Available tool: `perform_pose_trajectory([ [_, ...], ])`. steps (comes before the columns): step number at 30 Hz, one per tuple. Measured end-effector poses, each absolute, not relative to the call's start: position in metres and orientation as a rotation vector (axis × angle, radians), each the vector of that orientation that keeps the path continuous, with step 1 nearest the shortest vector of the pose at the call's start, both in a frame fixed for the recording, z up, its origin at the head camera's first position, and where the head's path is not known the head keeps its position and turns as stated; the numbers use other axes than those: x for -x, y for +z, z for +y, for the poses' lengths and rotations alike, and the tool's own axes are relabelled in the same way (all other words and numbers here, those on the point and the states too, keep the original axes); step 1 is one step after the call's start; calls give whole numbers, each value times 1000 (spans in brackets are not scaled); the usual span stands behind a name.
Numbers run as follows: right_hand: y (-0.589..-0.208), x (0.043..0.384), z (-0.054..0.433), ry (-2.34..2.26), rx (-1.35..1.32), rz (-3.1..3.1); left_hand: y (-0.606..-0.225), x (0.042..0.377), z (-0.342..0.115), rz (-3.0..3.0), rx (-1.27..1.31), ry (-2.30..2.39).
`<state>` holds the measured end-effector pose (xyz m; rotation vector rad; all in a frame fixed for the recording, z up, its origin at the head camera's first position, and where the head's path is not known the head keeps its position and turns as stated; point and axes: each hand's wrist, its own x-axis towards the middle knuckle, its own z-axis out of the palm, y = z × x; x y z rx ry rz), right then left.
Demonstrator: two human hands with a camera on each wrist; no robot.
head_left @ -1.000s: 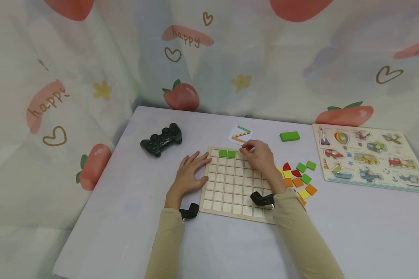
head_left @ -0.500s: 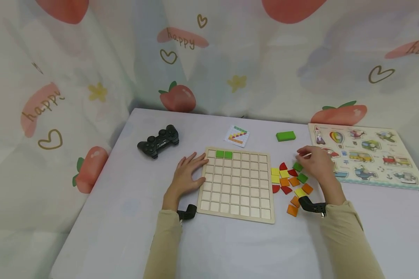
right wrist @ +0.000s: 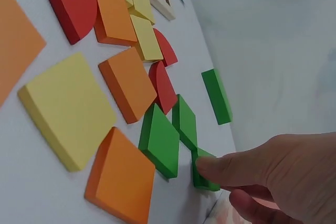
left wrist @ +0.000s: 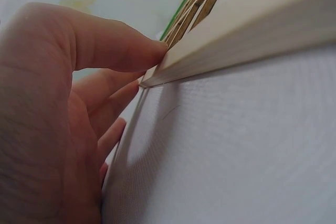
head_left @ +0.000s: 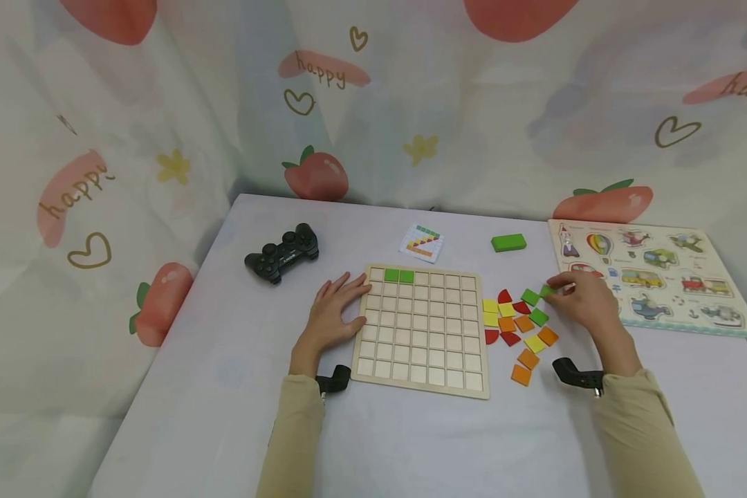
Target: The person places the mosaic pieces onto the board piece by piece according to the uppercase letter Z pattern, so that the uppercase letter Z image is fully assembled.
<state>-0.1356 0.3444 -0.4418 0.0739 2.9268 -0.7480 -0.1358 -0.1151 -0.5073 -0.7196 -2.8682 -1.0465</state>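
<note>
My left hand lies at the left edge of a wooden grid board, its fingers extended. In the left wrist view, the thumb touches the board's pale rim. Two green square tiles sit side by side in the board's top row. To the right of the board, my right hand pinches another green square tile, with the thumb on its face. That tile is partly covered by the hand. Two loose green tiles lie next to it on the table.
Several yellow, orange and red tiles are scattered right of the board. A pattern card lies behind it, with a green block to its right. A black game controller is at the left, a picture puzzle at the far right.
My right hand has gone from the board's top row rightward to the loose tiles and now pinches a green one. The left hand keeps its place on the board's edge.
</note>
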Motion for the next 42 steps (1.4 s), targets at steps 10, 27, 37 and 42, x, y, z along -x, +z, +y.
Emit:
perform_pose_trajectory([
  [10,-439,153,338,-825,-12,2915,-510,141,-118,-2877,714,-1011],
  [27,-440,195,215,-1341,335,2787,-502,152,-117,-2857,713,-995],
  [37,-455,203,166,-1228,386,2794,-500,156,-115,-2889,724,-963],
  [42,-456,202,163,-1181,373,2829,-499,156,-114,-2876,726,-967],
])
